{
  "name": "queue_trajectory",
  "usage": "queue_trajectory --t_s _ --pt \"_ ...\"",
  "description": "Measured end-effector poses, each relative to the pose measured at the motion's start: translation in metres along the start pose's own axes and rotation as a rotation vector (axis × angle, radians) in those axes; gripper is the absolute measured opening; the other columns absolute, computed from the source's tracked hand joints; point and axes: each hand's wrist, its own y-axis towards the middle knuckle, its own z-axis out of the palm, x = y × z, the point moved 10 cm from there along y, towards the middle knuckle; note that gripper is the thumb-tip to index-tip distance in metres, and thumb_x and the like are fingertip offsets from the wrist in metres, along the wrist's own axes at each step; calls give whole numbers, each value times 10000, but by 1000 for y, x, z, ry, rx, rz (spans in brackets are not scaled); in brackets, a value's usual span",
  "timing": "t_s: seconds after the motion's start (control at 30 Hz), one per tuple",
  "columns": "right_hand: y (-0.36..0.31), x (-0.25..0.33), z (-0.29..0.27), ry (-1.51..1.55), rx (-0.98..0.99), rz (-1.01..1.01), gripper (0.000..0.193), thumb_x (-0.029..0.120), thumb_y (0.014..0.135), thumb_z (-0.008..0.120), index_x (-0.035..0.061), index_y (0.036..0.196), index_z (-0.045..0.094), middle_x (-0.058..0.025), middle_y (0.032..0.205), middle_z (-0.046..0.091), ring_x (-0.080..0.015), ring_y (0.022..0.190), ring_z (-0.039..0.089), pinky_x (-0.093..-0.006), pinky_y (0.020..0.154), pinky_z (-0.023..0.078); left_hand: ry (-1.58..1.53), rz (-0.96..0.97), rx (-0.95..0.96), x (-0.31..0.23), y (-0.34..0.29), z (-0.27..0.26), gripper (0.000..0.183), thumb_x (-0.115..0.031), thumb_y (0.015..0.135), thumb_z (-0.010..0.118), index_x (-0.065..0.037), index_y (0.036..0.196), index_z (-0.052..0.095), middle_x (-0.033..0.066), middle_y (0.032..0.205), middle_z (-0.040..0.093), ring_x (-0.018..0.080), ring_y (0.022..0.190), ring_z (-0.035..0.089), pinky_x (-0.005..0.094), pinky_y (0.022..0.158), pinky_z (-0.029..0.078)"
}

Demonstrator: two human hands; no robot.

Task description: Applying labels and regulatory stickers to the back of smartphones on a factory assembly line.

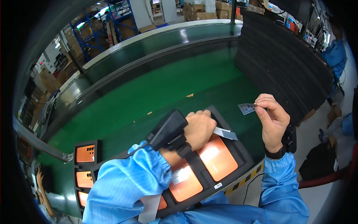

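My right hand (274, 121) is raised over the right side of the belt, thumb and fingers pinching the edge of a small see-through label (246, 108) with dark print. My left hand (200, 128) is closed, knuckles up, at the far end of an orange phone (218, 158). A white strip (226, 134) sticks out beside that hand; whether the fingers grip it is hidden. The phone lies in a black foam tray (244, 153). To its left lies another orange phone (186, 183) with a printed label on it. A second white strip (150, 209) hangs by my left sleeve.
The tray rests on a green conveyor belt (164, 86). More foam-held orange phones (85, 154) sit at the left. A tall stack of black foam sheets (283, 63) stands at the right. Another person's hand (40, 179) shows at the far left, and a person in blue (334, 56) at the right.
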Motion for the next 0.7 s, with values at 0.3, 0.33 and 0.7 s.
queue_trajectory --t_s 0.3,0.33,0.7 --pt "2 -28 17 8 105 21 110 -35 738 663 -15 840 625 -84 803 641 -202 828 566 -303 745 448 216 82 -26 10 10 17 136 -107 733 551 -23 813 621 101 799 536 232 781 554 328 687 441" --pt "2 -28 20 13 121 7 111 -31 738 665 -8 839 627 -83 799 645 -204 831 568 -304 746 452 161 104 -40 10 11 15 122 -103 723 560 -26 794 622 106 795 536 239 774 556 336 687 445" --pt "-5 -50 22 176 136 231 103 -11 739 665 -4 837 635 -71 810 610 -174 838 557 -284 750 444 61 113 -8 -48 -37 -17 90 -142 695 558 -61 721 587 57 716 520 185 707 575 315 590 442"
